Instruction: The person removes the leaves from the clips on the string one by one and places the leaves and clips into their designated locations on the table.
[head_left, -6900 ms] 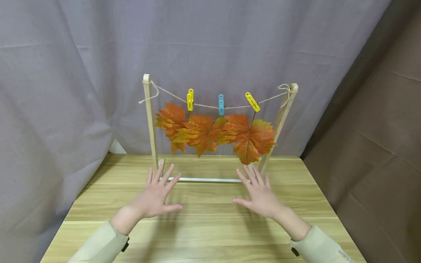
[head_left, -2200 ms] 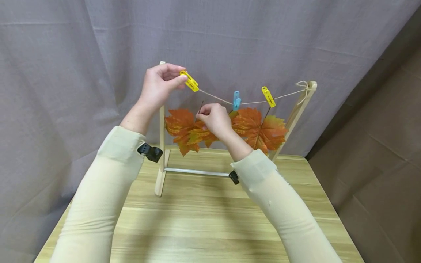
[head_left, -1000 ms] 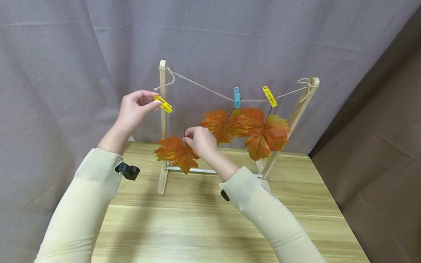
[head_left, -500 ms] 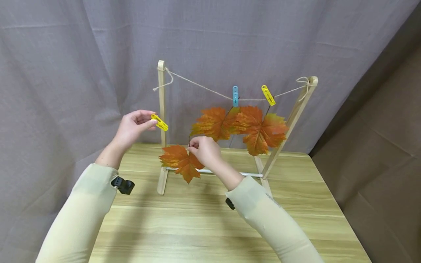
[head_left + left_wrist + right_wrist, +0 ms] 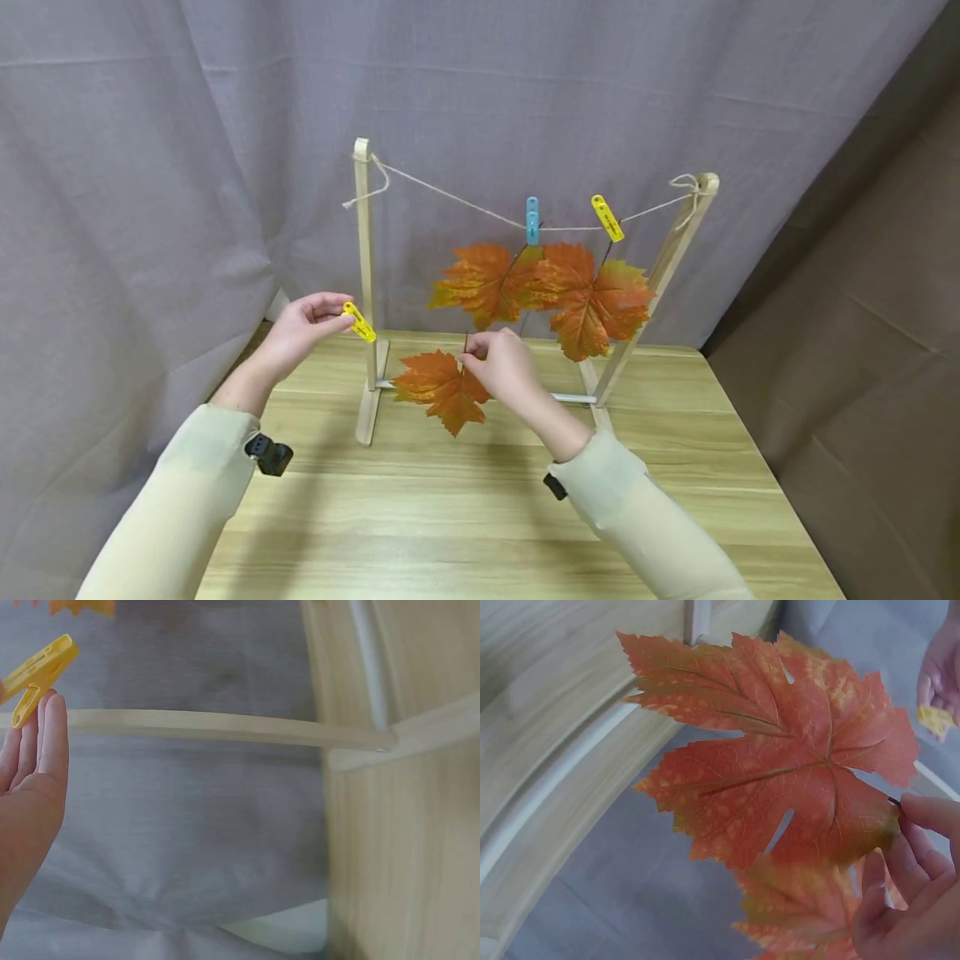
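Head view; left hand (image 5: 306,330) pinches yellow clip (image 5: 361,323); right hand (image 5: 504,367) pinches leaf (image 5: 442,392) by stem (image 5: 466,340); leaf hangs lower, between hands

Long pale cream sleeves (image 5: 168,504), wide greenish-tinged cuffs (image 5: 217,433), small black wrist devices (image 5: 270,456)

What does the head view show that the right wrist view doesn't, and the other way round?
Only head: the blue clothespin, the string and the hung yellow clothespin. Only right wrist: nearly the whole face of the held leaf, whose one side the right hand covers in the head view. Both: that hand pinching the leaf's stem, the left hand with the other yellow clothespin, and at least part of another leaf.
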Demonstrator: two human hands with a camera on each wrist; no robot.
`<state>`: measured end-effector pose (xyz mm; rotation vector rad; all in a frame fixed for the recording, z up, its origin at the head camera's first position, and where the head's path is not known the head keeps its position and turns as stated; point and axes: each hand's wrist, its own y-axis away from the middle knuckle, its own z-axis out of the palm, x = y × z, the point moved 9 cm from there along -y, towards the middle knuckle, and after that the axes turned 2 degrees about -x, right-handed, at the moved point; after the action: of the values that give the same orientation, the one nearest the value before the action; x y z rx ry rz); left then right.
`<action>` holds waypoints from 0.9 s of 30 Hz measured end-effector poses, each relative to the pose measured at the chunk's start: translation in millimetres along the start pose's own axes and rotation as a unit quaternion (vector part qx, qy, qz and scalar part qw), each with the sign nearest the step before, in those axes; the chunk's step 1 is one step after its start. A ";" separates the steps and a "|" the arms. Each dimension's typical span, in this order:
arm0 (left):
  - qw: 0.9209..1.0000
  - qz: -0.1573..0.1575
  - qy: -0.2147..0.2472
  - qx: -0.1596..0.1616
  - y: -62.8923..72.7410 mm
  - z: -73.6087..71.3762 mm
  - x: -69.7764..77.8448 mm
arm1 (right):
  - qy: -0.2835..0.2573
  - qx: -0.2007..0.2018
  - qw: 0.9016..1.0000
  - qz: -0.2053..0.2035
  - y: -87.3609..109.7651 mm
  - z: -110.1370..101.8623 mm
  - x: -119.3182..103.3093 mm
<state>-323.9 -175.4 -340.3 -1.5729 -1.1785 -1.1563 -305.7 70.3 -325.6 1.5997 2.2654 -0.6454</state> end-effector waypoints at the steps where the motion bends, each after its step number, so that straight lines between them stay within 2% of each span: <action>1: 1.000 -0.004 -0.001 -0.004 1.5 0.6 -3.3 | 0.005 0.008 1.000 -0.002 2.4 -2.3 2.4; 4: 1.000 -0.018 -0.012 -0.018 5.8 3.1 -13.7 | -0.008 0.009 1.000 0.002 9.1 -6.4 12.1; 10: 0.998 -0.036 -0.020 -0.037 13.1 8.2 -33.9 | -0.056 -0.022 0.997 0.044 22.0 -12.3 39.5; 15: 0.998 -0.035 -0.013 -0.049 19.4 11.2 -49.6 | -0.068 -0.004 0.996 0.052 31.7 -23.5 61.4; 20: 0.996 -0.052 -0.036 -0.055 28.1 10.7 -69.8 | -0.083 0.008 0.994 0.068 41.3 -31.7 89.0; 27: 0.994 -0.069 -0.030 -0.076 40.3 13.6 -96.9 | -0.116 0.013 0.986 0.122 61.8 -37.9 142.9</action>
<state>-295.1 -190.6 -441.0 -1.6713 -1.2800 -1.3227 -295.4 222.8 -373.5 1.6819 1.8677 -0.7538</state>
